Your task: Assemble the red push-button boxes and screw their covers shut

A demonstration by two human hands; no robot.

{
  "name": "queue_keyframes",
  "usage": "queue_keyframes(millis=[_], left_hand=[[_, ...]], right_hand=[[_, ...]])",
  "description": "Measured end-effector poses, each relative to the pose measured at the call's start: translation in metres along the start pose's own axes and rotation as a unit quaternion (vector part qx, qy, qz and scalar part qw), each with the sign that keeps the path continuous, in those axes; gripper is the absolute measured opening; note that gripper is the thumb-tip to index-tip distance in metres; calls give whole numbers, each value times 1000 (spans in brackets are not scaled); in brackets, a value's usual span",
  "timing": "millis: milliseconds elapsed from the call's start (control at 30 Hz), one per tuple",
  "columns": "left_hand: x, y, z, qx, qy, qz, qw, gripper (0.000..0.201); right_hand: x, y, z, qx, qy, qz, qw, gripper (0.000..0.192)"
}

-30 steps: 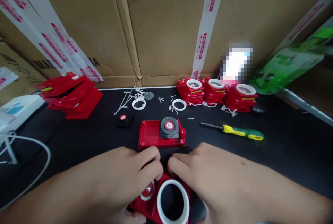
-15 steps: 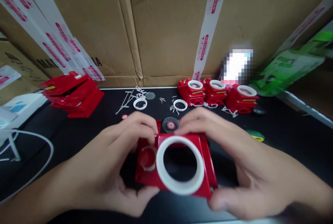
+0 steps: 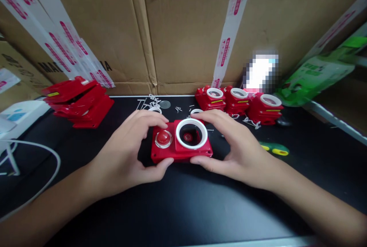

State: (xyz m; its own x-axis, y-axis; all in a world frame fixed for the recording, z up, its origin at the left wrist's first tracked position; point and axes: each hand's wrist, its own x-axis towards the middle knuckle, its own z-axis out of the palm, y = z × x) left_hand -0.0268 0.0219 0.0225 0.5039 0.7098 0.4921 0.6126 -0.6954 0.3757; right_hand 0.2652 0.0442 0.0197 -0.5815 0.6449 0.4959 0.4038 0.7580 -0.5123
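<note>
Both hands are closed around a red alarm box [image 3: 183, 153] at the middle of the black table. A white ring [image 3: 191, 134] frames its round opening, and a red dome [image 3: 163, 137] in a pale collar stands to the left of it. My left hand [image 3: 132, 147] grips the left end, thumb at the front and fingers at the back. On the right end my right hand [image 3: 235, 145] has its thumb along the front edge and its fingers over the back corner. Inside the opening shows a small red and white disc. The underside of the box is hidden.
Three red boxes [image 3: 210, 99] with white rings stand at the back right. Red covers [image 3: 82, 103] are stacked at the left. Behind the hands lie small screws [image 3: 178, 109] and a clear disc [image 3: 164, 104]. A green and yellow screwdriver handle [image 3: 279, 150] rests at right, near a green bottle [image 3: 315, 75].
My hands have lowered the red cover, which was raised and tilted, away from me onto its base. The dome now faces up, and the disc shows through the ring.
</note>
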Motion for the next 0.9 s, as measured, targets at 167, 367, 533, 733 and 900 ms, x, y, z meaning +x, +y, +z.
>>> queue_keyframes(millis=[167, 367, 533, 733, 900], left_hand=[[-1, -5, 4, 12, -34, -6, 999, 51], [-2, -12, 9, 17, -104, -45, 993, 55], [-3, -14, 11, 12, -124, -67, 990, 53], [-3, -8, 15, -26, -142, -91, 985, 48], [-4, -7, 15, -32, -135, -68, 988, 54]], right_hand=[[0, 2, 0, -8, -34, 27, 999, 66], [2, -2, 1, -21, -103, 84, 991, 54], [2, -2, -1, -12, -126, 107, 986, 58], [-1, 1, -4, -26, -118, 112, 986, 68], [0, 1, -4, -13, -117, 111, 987, 60]])
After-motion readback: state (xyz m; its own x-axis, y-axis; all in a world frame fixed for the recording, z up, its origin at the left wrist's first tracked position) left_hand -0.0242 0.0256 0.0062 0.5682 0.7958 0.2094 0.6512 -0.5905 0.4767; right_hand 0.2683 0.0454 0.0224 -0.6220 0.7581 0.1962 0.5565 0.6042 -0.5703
